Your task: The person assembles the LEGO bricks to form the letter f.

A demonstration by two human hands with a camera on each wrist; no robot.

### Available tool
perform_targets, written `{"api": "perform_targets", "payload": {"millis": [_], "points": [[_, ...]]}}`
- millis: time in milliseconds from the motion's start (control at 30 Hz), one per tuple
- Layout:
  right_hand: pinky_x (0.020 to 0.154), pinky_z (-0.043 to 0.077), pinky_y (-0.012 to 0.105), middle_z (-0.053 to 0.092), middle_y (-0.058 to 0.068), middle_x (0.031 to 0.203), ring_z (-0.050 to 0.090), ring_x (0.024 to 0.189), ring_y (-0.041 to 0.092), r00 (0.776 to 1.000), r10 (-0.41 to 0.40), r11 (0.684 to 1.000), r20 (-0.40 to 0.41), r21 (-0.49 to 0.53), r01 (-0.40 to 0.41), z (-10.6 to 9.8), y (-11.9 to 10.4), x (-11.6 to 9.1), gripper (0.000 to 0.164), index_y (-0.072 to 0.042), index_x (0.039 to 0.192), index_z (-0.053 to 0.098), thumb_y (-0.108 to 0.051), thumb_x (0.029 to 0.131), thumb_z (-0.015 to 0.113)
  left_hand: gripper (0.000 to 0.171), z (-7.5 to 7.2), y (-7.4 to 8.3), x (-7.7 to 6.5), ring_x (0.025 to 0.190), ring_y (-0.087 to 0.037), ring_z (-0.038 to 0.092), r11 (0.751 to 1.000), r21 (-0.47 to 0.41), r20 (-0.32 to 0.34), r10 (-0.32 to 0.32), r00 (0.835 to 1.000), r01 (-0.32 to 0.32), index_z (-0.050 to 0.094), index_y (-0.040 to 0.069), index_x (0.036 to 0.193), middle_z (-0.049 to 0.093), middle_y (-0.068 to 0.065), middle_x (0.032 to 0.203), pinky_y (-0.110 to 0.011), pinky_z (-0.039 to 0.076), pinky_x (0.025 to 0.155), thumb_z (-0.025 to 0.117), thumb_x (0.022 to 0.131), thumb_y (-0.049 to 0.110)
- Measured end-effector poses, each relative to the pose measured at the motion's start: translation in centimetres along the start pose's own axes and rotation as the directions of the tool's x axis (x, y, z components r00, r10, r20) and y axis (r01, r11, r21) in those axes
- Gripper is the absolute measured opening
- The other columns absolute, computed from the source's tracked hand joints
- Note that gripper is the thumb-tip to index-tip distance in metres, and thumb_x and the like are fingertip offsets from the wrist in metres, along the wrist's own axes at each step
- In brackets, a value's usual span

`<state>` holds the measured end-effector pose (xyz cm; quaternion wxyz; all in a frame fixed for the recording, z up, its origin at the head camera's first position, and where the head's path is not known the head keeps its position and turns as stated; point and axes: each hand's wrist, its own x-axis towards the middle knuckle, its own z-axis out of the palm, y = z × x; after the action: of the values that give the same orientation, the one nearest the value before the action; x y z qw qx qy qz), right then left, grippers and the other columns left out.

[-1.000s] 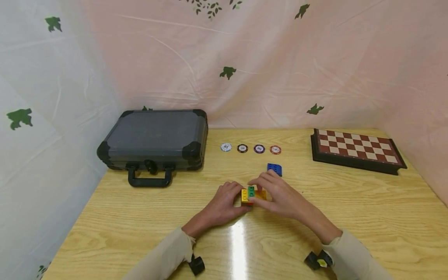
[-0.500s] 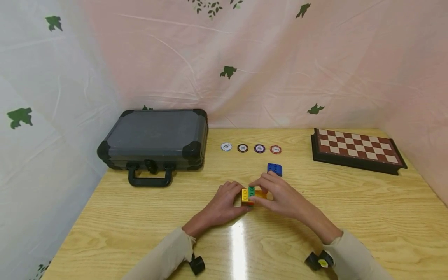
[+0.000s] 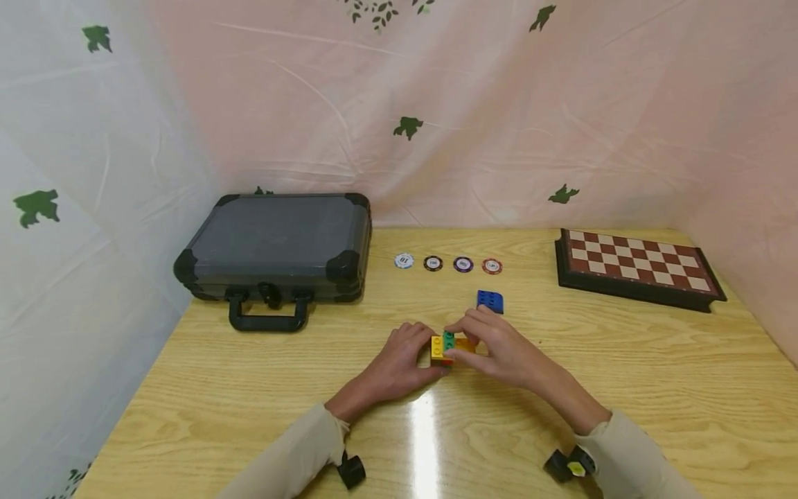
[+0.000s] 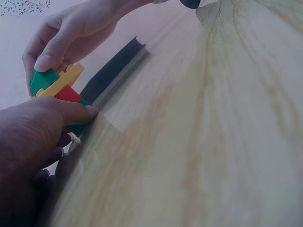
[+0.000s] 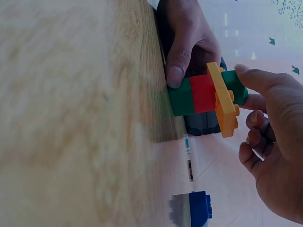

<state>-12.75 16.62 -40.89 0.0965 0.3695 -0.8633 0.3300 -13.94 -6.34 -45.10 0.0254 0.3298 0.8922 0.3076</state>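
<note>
one brick stack [image 3: 438, 346] stands on the surface [image 3: 249, 388]: green base [image 5: 181, 100] gripped by the left hand's [image 3: 401, 364] fingers, red brick [image 5: 202, 93] and yellow plate [image 5: 224, 109] joined above, upper green brick [image 5: 234, 87] pinched by the right hand's [image 3: 499, 348] fingers, full seating unclear; blue brick [image 3: 490, 301] apart, unattached.

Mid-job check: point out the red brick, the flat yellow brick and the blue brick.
Red brick [image 5: 202, 93], right wrist view: middle of its side.
Flat yellow brick [image 5: 224, 105], right wrist view: its long side edge.
Blue brick [image 3: 489, 301], head view: its top.
</note>
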Motion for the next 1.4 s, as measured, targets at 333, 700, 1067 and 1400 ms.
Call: {"api": "perform_targets", "payload": {"millis": [333,700,1067,1400], "points": [[0.067,0.039,0.027,0.048,-0.009,0.085,0.044,0.081,0.008,1.000,-0.011,0.999,-0.013,0.036,0.012,0.18,0.26,-0.03,0.026,-0.010,0.112,0.073,-0.013,0.088,0.083,0.040,-0.07,0.16,-0.05,0.109,-0.022,0.053,1.000,-0.002,-0.006,0.004,1.000,-0.004,0.066,0.011,0.121,0.062,-0.003,0.118,-0.044,0.041,0.098,0.082,0.090,0.030],[0.067,0.039,0.028,0.048,-0.010,0.084,0.043,0.081,0.008,1.000,0.003,1.000,-0.019,0.007,-0.003,0.31,0.32,-0.11,0.028,-0.009,0.113,0.074,-0.017,0.088,0.084,0.040,-0.01,0.09,-0.09,0.110,-0.022,0.053,1.000,0.001,-0.008,0.006,1.000,-0.006,0.066,0.010,0.122,0.063,-0.003,0.118,-0.045,0.041,0.099,0.081,0.091,0.031],[0.070,0.040,0.028,0.049,-0.011,0.087,0.044,0.086,0.009,1.000,-0.001,0.999,-0.031,-0.046,-0.001,0.33,0.16,-0.21,0.035,-0.009,0.117,0.074,-0.024,0.088,0.085,0.038,0.08,0.05,-0.02,0.108,-0.021,0.052,1.000,-0.002,-0.010,0.002,1.000,-0.002,0.067,0.012,0.120,0.063,-0.002,0.118,-0.043,0.041,0.097,0.081,0.090,0.031],[0.071,0.041,0.028,0.051,-0.010,0.088,0.043,0.087,0.009,0.998,-0.036,0.998,-0.053,-0.049,0.033,0.20,0.32,-0.28,0.034,-0.009,0.117,0.074,-0.023,0.088,0.084,0.038,0.10,0.10,-0.11,0.104,-0.019,0.053,1.000,0.001,-0.035,0.021,0.999,-0.021,0.067,0.012,0.117,0.062,-0.001,0.113,-0.041,0.042,0.094,0.084,0.089,0.031]]}}
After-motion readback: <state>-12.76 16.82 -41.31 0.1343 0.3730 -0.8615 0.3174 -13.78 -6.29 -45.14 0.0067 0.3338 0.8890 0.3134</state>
